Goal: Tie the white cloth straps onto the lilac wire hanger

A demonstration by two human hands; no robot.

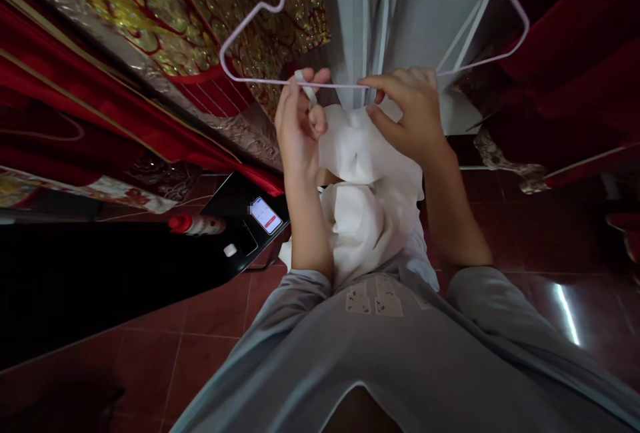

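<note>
A pale pink clothes hanger (pixel 237 25) is held up across the top of the view. My left hand (pixel 303 116) has its fingers curled at the hanger's lower bar, with a white strap (pixel 309 92) running between them. On the bar's other side, my right hand (pixel 413 110) grips the hanger, index finger along the bar and thumb a little apart from it. A second white strap (pixel 466 33) hangs from the hanger's right notch and passes behind my right hand. Below both hands a white garment (pixel 357 213) hangs in loose folds over my lap.
To the left, a black table (pixel 125 273) carries a lit phone (pixel 266 215), a dark phone (pixel 244 240), a small white case (pixel 230 250) and a red-capped bottle (pixel 197 224). Red and gold garments (pixel 210 13) hang at left, dark red ones (pixel 590 40) at right. Red tiles (pixel 210 306) cover the floor.
</note>
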